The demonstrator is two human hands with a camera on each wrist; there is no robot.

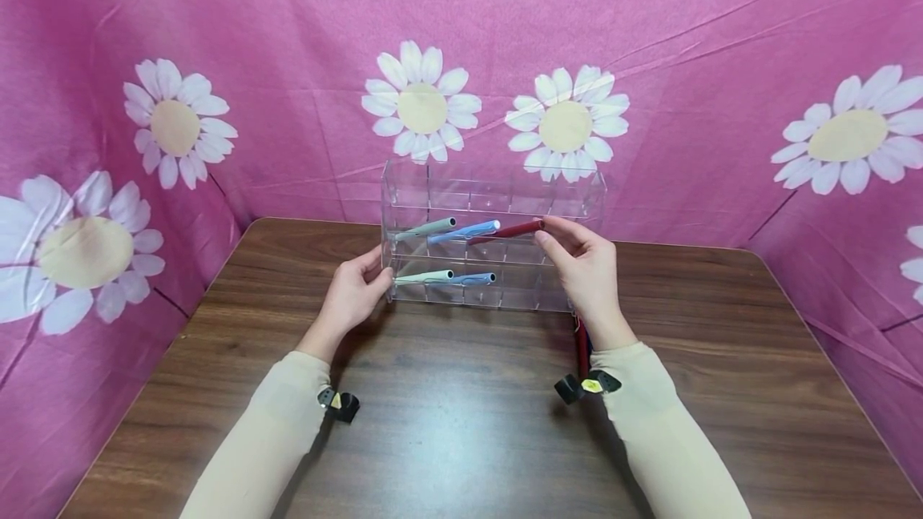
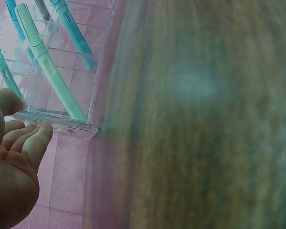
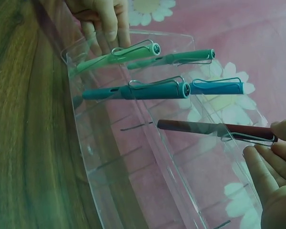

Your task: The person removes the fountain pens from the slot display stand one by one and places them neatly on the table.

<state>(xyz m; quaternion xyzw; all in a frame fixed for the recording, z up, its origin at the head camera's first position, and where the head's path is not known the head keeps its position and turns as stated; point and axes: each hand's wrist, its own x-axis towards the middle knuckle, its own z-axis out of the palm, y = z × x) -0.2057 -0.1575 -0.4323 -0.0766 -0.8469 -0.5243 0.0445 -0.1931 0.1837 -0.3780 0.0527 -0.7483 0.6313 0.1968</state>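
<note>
Five pens in a clear acrylic rack (image 1: 497, 183) at frame centre, head view. Right hand (image 1: 586, 263) pinches the red pen (image 1: 508, 231) by its cap end; left hand (image 1: 353, 295) steadies the rack's left edge, fingers relaxed. Left wrist: mint pen (image 2: 50, 67) upper left. Right wrist: red pen lower right, half slotted. Light, stiff, slick; the cap end likely gives the best grip.

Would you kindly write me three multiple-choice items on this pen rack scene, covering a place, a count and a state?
1. Where does the clear acrylic pen rack stand?
A. on the wooden table
B. on a shelf
C. on the floor

2. How many pens are in or at the rack?
A. two
B. five
C. eight

3. What is the right hand doing?
A. lying flat
B. holding the red pen
C. lifting the rack

Answers: 1 A, wood grain lies beneath it; 2 B, two green, two blue, one red; 3 B, fingers pinch its end while the left hand steadies the rack.
</note>
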